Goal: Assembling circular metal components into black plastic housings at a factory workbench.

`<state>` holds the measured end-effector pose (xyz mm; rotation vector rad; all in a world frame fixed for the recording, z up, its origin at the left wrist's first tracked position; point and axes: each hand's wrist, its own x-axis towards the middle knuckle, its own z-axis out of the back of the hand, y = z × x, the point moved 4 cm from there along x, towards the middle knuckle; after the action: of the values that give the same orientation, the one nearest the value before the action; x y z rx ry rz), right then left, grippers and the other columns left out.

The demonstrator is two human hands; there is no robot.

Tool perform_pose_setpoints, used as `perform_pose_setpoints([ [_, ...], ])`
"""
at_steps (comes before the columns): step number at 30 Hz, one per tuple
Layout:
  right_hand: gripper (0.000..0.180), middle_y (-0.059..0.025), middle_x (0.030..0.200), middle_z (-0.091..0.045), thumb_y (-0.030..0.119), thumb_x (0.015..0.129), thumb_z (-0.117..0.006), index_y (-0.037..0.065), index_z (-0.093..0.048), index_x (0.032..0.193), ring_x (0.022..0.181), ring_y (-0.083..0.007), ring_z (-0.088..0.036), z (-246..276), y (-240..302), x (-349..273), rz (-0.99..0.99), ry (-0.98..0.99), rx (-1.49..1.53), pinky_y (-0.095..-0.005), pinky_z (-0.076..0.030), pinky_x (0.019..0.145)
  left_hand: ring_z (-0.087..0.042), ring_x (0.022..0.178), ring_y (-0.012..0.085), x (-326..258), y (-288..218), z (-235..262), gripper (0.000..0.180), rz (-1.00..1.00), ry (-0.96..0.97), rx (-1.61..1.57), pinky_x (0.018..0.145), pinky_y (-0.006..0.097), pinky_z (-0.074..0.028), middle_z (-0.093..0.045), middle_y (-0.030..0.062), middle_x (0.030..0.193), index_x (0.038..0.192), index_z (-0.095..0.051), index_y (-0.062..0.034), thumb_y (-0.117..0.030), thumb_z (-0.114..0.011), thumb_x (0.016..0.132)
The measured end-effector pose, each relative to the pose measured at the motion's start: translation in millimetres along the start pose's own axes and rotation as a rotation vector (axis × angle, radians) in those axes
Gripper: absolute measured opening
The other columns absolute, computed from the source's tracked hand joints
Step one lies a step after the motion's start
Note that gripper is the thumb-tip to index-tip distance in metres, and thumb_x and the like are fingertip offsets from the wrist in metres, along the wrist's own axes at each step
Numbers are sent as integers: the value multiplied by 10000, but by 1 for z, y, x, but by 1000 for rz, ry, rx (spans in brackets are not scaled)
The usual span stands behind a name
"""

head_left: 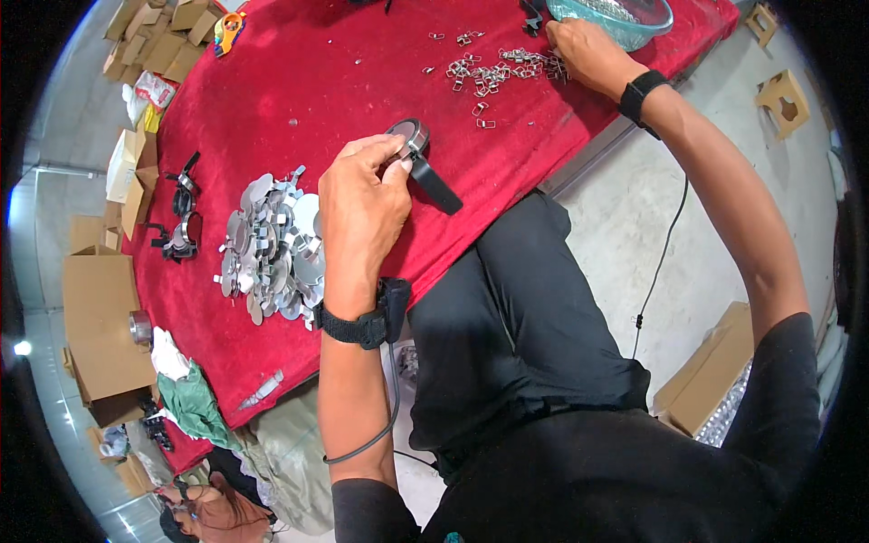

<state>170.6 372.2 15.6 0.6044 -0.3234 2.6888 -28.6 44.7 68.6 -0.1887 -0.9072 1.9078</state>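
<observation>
My left hand (367, 195) is closed around a round metal piece with a black handle (436, 187), held over the near part of the red-covered table. The thumb and fingers press on its rim and top. My right hand (593, 56) reaches to the far right, its fingers curled down at the edge of a pile of small metal wire clips (493, 77); whatever lies between the fingertips is hidden. Beside my left wrist lies a heap of flat silvery metal discs with tabs (272, 249).
A teal bowl (634, 32) of metal parts stands beyond my right hand. Two black-and-metal assemblies (184, 217) lie at the left of the red cloth (353, 81). Cardboard boxes (104, 317) line the left side. Another person (222, 511) is at the lower left.
</observation>
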Motion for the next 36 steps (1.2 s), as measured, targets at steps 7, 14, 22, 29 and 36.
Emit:
perform_pose_setpoints([
  [7, 102, -270, 944, -722, -11, 964, -572, -20, -592, 1064, 909, -469, -729, -6, 6, 1, -28, 30, -20, -541, -591, 806, -808, 1002, 256, 3, -2, -3, 267, 38, -42, 64, 937, 348, -614, -825, 177, 1189, 1160, -838, 16, -61, -762, 916],
  [14, 86, -257, 919, -714, 51, 1005, -558, -24, -591, 1030, 911, -471, -737, 1, 10, -3, -22, -88, 15, -548, -608, 816, -806, 980, 309, 1, -8, -6, 292, 84, -96, 57, 924, 376, -616, -818, 197, 1173, 1125, -845, 10, -63, -734, 865],
  [22, 111, -259, 961, -756, 26, 940, -632, -12, -699, 1019, 961, -464, -737, -1, -2, 2, -99, 10, 217, -549, -583, 859, -771, 1099, 252, -1, 7, -4, 287, 79, -19, -52, 989, 343, -582, -788, 189, 1254, 1214, -823, 24, -20, -720, 950],
  [29, 119, -243, 912, -759, 71, 941, -656, -6, -742, 965, 936, -454, -747, 2, -5, 13, -146, 166, 183, -526, -583, 854, -763, 1146, 273, 0, 3, 1, 283, 89, 43, -121, 1026, 359, -579, -781, 205, 1267, 1224, -809, 48, -18, -732, 960],
  [36, 128, -240, 959, -768, 50, 916, -687, -22, -755, 997, 954, -449, -748, 18, -4, 7, -150, 163, 351, -509, -587, 860, -774, 1123, 274, -2, 4, 0, 281, 54, 14, -28, 1009, 358, -588, -789, 194, 1266, 1224, -811, 38, -18, -739, 958],
])
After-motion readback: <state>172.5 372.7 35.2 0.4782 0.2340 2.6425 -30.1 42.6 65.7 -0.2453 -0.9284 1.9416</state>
